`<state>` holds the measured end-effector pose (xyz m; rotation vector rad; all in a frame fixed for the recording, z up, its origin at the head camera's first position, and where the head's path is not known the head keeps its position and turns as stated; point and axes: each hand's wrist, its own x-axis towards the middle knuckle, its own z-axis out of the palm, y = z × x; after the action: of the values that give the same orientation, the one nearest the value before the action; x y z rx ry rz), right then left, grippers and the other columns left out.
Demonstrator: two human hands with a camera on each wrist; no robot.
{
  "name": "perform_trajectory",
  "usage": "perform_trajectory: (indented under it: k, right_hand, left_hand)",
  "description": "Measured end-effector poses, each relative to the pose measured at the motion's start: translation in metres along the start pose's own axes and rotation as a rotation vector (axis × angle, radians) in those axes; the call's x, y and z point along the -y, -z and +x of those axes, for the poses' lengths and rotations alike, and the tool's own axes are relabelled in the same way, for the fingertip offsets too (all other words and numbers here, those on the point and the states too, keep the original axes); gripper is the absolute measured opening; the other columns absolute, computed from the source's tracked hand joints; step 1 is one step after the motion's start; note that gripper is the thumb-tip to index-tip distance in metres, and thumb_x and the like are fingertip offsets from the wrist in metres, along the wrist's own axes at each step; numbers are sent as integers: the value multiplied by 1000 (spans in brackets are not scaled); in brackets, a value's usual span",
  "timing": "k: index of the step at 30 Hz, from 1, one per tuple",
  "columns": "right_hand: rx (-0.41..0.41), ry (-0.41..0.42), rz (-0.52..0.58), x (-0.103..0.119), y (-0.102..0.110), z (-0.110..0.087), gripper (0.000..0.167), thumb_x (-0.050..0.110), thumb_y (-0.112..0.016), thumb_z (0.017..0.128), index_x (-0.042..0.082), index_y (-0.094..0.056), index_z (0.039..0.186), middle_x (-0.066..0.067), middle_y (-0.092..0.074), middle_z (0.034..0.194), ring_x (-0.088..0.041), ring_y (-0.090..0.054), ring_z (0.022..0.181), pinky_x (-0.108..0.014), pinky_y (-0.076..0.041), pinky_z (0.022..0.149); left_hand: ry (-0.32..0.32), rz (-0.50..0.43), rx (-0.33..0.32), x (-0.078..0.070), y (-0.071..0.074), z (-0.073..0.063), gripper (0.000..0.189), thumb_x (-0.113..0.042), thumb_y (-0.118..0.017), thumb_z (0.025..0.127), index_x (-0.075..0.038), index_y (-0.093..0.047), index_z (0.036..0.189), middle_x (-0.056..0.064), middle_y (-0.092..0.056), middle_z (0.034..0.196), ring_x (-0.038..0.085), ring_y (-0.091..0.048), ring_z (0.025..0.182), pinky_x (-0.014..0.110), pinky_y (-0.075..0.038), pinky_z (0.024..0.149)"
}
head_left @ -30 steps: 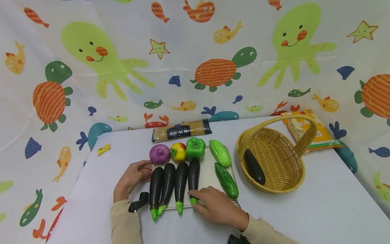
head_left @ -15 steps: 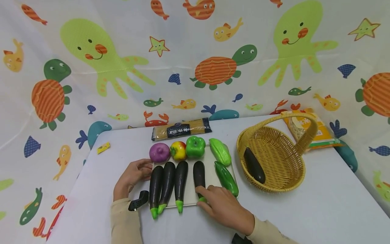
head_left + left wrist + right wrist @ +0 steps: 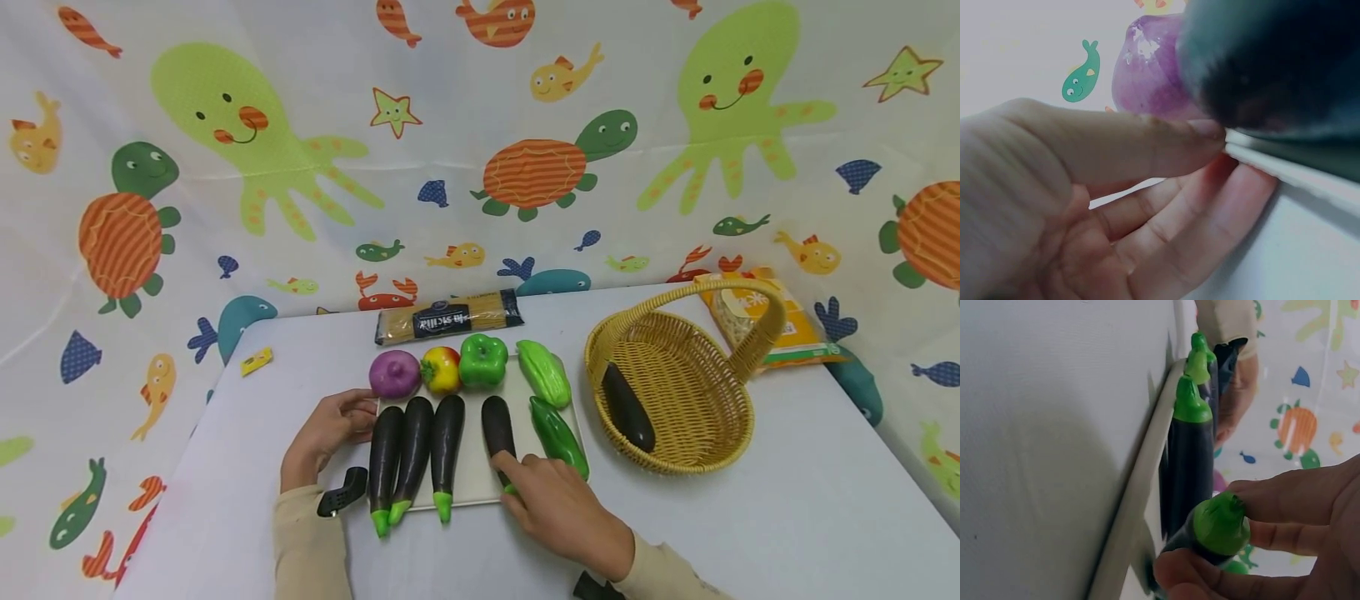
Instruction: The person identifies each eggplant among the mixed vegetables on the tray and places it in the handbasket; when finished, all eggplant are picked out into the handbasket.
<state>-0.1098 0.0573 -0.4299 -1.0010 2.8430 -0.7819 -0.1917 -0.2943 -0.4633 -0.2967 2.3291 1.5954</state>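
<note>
My right hand (image 3: 558, 504) pinches an eggplant (image 3: 497, 425) near its green stem end. In the right wrist view thumb and fingers lie on either side of that green cap (image 3: 1219, 525). The eggplant lies over the white tray (image 3: 474, 450), tilted slightly. My left hand (image 3: 330, 429) grips the tray's left edge. In the left wrist view the thumb is above the rim (image 3: 1254, 156) and the fingers curl beneath it. To the left on the tray, three more eggplants (image 3: 445, 442) lie side by side, stems toward me. Beside the held one lies a long green pepper (image 3: 558, 437).
A purple onion (image 3: 394, 374), a red-yellow pepper (image 3: 441, 370), a green bell pepper (image 3: 483, 361) and a pale green gourd-like vegetable (image 3: 543, 373) line the tray's back. Right of it stands a wicker basket (image 3: 697, 408) with another eggplant (image 3: 628, 408). Behind lie pasta (image 3: 450, 317) and an orange bag (image 3: 795, 329).
The right hand has shifted the pinched eggplant rightward, away from the other three and nearer the long green pepper. My left hand stays at the tray's edge.
</note>
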Motion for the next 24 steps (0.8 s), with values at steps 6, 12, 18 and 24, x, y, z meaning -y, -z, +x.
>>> perform_trajectory:
  k: [6, 12, 18, 24]
  right_hand:
    - [0, -15, -12, -1, 7, -4, 48, 10, -74, 89, 8, -56, 134, -5, -61, 75, -9, -46, 52, -24, -32, 41]
    - [-2, -44, -44, -6, 17, -4, 48, 10, -75, 87, 6, -57, 132, -2, -59, 80, -10, -44, 55, -26, -33, 42]
    - [6, -92, -26, -13, 25, -1, 38, 9, -75, 86, -1, -65, 121, -7, -60, 94, -13, -46, 61, -28, -37, 47]
    - [12, -138, 50, -19, 31, 4, 37, 6, -69, 86, -3, -67, 122, -10, -63, 103, -17, -54, 71, -33, -48, 58]
  left_hand:
    - [2, 3, -4, -1, -1, 1, 53, 11, -57, 92, 7, -49, 144, 20, -62, 117, 21, -66, 90, 33, -62, 80]
    - [-5, -7, -5, 0, -2, 1, 54, 12, -58, 90, 8, -50, 143, 20, -62, 115, 20, -65, 89, 32, -62, 78]
    - [-5, -2, -4, -1, -2, 1, 53, 11, -58, 90, 7, -50, 143, 19, -62, 115, 21, -65, 90, 32, -62, 79]
    - [5, 4, -7, 0, -1, 0, 53, 11, -58, 91, 7, -49, 143, 19, -62, 116, 21, -65, 90, 32, -62, 79]
